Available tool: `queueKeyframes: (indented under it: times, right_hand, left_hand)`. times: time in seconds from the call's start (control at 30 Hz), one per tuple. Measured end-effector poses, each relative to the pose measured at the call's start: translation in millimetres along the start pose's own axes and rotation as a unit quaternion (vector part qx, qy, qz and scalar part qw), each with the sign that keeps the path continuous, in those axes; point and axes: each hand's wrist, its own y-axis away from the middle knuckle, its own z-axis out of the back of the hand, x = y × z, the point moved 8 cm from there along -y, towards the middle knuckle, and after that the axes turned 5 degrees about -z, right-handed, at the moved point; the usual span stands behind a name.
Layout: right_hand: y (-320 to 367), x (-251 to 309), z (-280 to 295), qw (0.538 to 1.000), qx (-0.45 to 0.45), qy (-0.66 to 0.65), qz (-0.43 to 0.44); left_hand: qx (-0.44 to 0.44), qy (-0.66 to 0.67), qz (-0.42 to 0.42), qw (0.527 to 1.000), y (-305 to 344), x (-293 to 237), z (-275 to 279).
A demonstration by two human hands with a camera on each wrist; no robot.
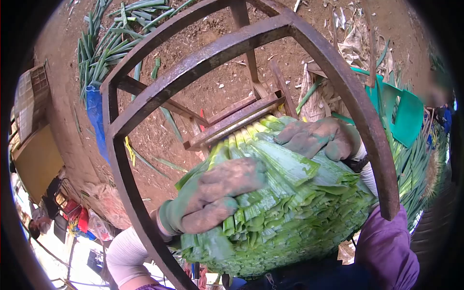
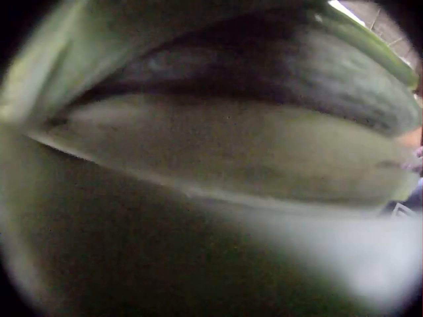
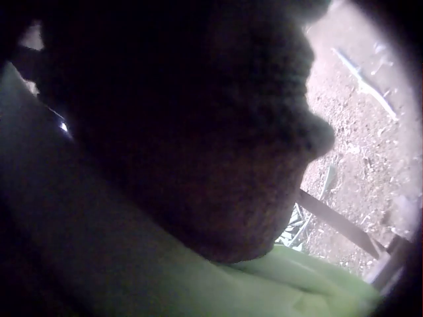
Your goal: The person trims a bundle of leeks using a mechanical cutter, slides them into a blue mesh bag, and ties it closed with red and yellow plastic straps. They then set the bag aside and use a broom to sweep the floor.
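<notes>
Gathering looked well along: leeks (image 1: 295,203) lay in one thick stack within the metal frame (image 1: 344,82), pale ends near the crossbar (image 1: 234,120). Left hand (image 1: 217,193) and right hand (image 1: 321,137) rested on top, apart, fingers loosely extended. No tie visible; amount left unclear.

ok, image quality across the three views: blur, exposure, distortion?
Head: dark rounded border, likely fisheye warp, lower left blown out, leaf bundle fairly crisp. Left wrist: close-up leaves soft and smeared, hazy pale patch lower right. Right wrist: right hand nearly black against bright, washed-out ground, little glove detail.
</notes>
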Motion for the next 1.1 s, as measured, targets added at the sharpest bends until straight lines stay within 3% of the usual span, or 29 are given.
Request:
queueKeyframes:
  times: [0.1,0.13,0.2,0.23,0.27,0.3,0.37,0.43,0.47,0.5,0.53,0.57,0.6,0.77,0.93,1.03,1.1]
  right_hand:
    - [-4,-2,-2,0.997,0.034,-0.001,0.075]
    - [-4,-1,-2,0.995,0.033,0.008,0.092]
    - [-4,3,-3,0.994,0.035,0.034,0.100]
    - [-4,6,-3,0.994,0.039,0.049,0.090]
    - [-3,5,-4,0.994,0.043,0.064,0.079]
    - [-2,3,-4,0.994,0.036,0.062,0.078]
    - [-3,2,-5,0.995,0.027,0.058,0.072]
    - [-7,4,-5,0.996,0.025,0.053,0.063]
    - [-9,4,-7,0.997,0.025,0.049,0.061]
    - [-10,4,-8,0.997,0.025,0.045,0.059]
    - [-12,4,-7,0.997,0.030,0.045,0.062]
    - [-10,2,-6,0.998,0.030,0.020,0.058]
    - [-7,1,-4,0.998,0.030,-0.006,0.054]
    - [-3,-1,3,0.998,0.016,-0.044,0.041]
    - [1,3,11,0.999,-0.015,-0.047,0.019]
    - [17,3,28,0.996,-0.061,-0.069,-0.015]
    - [39,0,50,0.988,-0.111,-0.099,-0.039]
  left_hand:
    - [-0.021,-0.060,-0.050,0.997,9,4,34]
    - [-0.029,-0.199,-0.041,0.979,19,5,52]
    - [-0.124,-0.232,0.102,0.959,55,27,85]
    - [-0.165,-0.272,0.143,0.937,74,40,106]
    - [-0.284,-0.241,0.155,0.915,100,57,129]
    - [-0.343,-0.262,0.168,0.887,101,55,150]
    - [-0.327,-0.300,0.237,0.864,114,89,185]
    - [-0.267,-0.287,0.205,0.897,113,138,197]
    - [-0.236,-0.235,0.147,0.931,74,133,174]
    - [-0.255,-0.138,0.170,0.942,39,133,148]
    - [-0.209,-0.117,0.184,0.953,1,130,122]
    - [-0.183,-0.038,0.107,0.977,-33,121,92]
    - [-0.111,0.014,0.087,0.990,-62,109,63]
    - [0.075,0.085,-0.045,0.993,-106,41,-7]
    - [0.204,-0.133,-0.192,0.951,-111,-5,-37]
    - [0.214,-0.142,-0.118,0.959,-110,-4,-36]
    - [0.212,-0.108,-0.117,0.964,-109,-2,-35]
